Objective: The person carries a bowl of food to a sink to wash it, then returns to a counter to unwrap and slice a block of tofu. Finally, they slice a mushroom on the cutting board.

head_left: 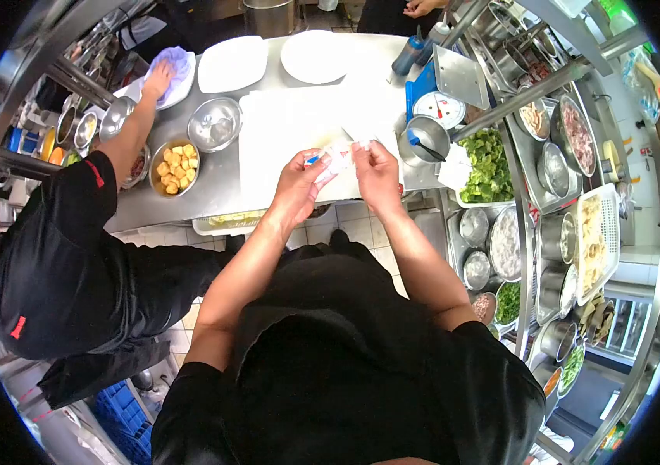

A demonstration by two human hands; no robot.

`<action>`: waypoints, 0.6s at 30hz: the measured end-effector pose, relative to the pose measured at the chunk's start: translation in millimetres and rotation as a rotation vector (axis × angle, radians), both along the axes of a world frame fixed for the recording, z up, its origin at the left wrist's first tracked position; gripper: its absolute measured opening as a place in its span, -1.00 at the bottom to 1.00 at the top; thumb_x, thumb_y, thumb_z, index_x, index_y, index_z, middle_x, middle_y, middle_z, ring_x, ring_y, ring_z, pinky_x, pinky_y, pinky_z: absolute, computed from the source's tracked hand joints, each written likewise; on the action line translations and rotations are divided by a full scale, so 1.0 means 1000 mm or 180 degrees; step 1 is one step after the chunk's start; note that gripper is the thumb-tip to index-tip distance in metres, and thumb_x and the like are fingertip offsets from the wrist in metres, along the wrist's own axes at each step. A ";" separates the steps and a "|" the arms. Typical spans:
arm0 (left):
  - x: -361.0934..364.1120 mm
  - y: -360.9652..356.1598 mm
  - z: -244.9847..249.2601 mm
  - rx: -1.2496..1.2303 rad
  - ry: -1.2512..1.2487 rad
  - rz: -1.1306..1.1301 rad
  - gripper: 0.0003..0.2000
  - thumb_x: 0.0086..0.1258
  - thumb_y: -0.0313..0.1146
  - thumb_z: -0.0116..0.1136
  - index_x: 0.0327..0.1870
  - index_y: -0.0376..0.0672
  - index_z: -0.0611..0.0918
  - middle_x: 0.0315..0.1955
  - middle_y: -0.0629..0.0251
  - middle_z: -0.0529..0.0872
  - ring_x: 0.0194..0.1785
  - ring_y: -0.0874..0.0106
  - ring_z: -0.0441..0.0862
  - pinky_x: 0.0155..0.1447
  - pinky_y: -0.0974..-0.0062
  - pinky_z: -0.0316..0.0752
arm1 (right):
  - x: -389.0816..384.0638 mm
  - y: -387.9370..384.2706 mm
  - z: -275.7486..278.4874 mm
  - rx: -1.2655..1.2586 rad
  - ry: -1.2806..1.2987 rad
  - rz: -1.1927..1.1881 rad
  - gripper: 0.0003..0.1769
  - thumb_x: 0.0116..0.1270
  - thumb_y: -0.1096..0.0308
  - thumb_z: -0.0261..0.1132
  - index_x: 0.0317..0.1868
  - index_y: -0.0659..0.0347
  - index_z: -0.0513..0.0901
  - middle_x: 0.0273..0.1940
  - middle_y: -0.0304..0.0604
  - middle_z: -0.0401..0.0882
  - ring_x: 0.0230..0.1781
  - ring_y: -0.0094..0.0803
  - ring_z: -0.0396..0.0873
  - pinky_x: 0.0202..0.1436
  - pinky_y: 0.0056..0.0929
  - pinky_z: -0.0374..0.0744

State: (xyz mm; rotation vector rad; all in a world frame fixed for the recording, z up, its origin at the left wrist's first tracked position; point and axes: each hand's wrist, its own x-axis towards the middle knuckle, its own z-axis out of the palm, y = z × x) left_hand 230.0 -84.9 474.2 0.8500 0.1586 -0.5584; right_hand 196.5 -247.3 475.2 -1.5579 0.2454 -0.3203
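Observation:
Between my hands is a small, crinkled whitish packet (337, 160) with red and blue print; its contents I cannot make out. My left hand (296, 184) pinches its left side, fingers closed. The fingers of my right hand (377, 172) are closed on its right edge. Both hands are above the near edge of a white cutting board (275, 128). Left of the board are a clear-looking bowl (215, 124) and a metal bowl of yellow cubes (175, 167).
A co-worker's hand (161, 80) presses a purple cloth (171, 66) on a white plate at left. White plates (233, 64) stand at the back. To the right are a blue scale (438, 108), a metal pot (425, 143), leafy greens (487, 167) and metal shelf posts (527, 263).

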 end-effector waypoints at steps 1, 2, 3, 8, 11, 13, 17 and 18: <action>0.000 -0.001 0.000 -0.0057 0.0060 0.0000 -0.81 0.56 -0.50 0.22 0.11 -0.26 0.56 0.04 0.19 0.69 0.16 0.31 0.71 0.33 0.29 0.67 | 0.001 -0.001 -0.001 -0.0013 -0.0008 -0.0009 -0.71 0.60 0.25 0.30 -0.31 0.22 0.57 -0.50 -0.45 0.43 -0.49 -0.73 0.25 -0.45 -0.57 0.27; -0.001 -0.002 0.000 -0.0111 0.0124 -0.0004 -0.81 0.57 -0.51 0.19 0.12 -0.27 0.56 0.06 0.17 0.69 0.18 0.30 0.70 0.35 0.27 0.68 | 0.003 -0.002 -0.004 -0.0215 -0.0173 -0.0038 -0.72 0.59 0.27 0.29 -0.31 0.23 0.56 -0.50 -0.43 0.44 -0.48 -0.71 0.27 -0.45 -0.54 0.30; -0.001 -0.003 0.000 -0.0120 0.0122 -0.0020 -0.81 0.57 -0.51 0.19 0.12 -0.27 0.56 0.06 0.17 0.69 0.18 0.30 0.70 0.35 0.27 0.68 | 0.003 -0.003 -0.006 -0.0415 -0.0335 -0.0070 -0.73 0.59 0.28 0.29 -0.30 0.24 0.55 -0.49 -0.41 0.44 -0.48 -0.69 0.30 -0.44 -0.51 0.33; -0.003 -0.010 0.005 -0.0480 0.0182 -0.0163 -0.75 0.54 -0.46 0.25 0.15 -0.25 0.57 0.10 0.15 0.69 0.20 0.31 0.69 0.41 0.23 0.60 | -0.006 -0.003 0.014 -0.1168 -0.0362 -0.0256 -0.75 0.58 0.26 0.30 -0.21 0.27 0.52 -0.48 -0.34 0.46 -0.46 -0.64 0.36 -0.40 -0.43 0.40; 0.000 -0.015 0.004 -0.0590 0.0112 -0.0291 -0.72 0.52 -0.46 0.27 0.17 -0.25 0.56 0.11 0.14 0.69 0.21 0.32 0.68 0.42 0.23 0.58 | -0.007 -0.007 0.013 -0.1026 -0.0482 -0.0218 -0.75 0.58 0.26 0.29 -0.16 0.28 0.50 -0.47 -0.33 0.47 -0.45 -0.65 0.37 -0.41 -0.44 0.40; 0.001 -0.016 0.005 -0.0584 0.0052 -0.0313 -0.71 0.51 -0.47 0.29 0.18 -0.26 0.55 0.10 0.14 0.69 0.20 0.32 0.68 0.41 0.24 0.58 | -0.008 -0.007 0.020 -0.0744 -0.0521 -0.0146 -0.75 0.59 0.26 0.29 -0.15 0.28 0.49 -0.47 -0.34 0.47 -0.45 -0.67 0.36 -0.42 -0.46 0.39; 0.002 -0.017 0.012 -0.0486 -0.0070 -0.0334 -0.66 0.46 -0.51 0.33 0.19 -0.26 0.54 0.08 0.14 0.70 0.19 0.31 0.69 0.38 0.26 0.61 | -0.009 -0.012 0.034 -0.0507 -0.0453 0.0005 -0.78 0.61 0.28 0.27 -0.14 0.28 0.54 -0.47 -0.40 0.49 -0.45 -0.73 0.33 -0.43 -0.56 0.33; 0.001 -0.017 0.014 -0.0496 -0.0075 -0.0334 -0.66 0.46 -0.51 0.33 0.19 -0.26 0.54 0.08 0.14 0.70 0.19 0.31 0.69 0.38 0.26 0.61 | -0.009 -0.014 0.032 -0.0704 -0.0371 0.0021 -0.79 0.61 0.29 0.27 -0.13 0.28 0.56 -0.47 -0.40 0.49 -0.45 -0.74 0.32 -0.42 -0.59 0.32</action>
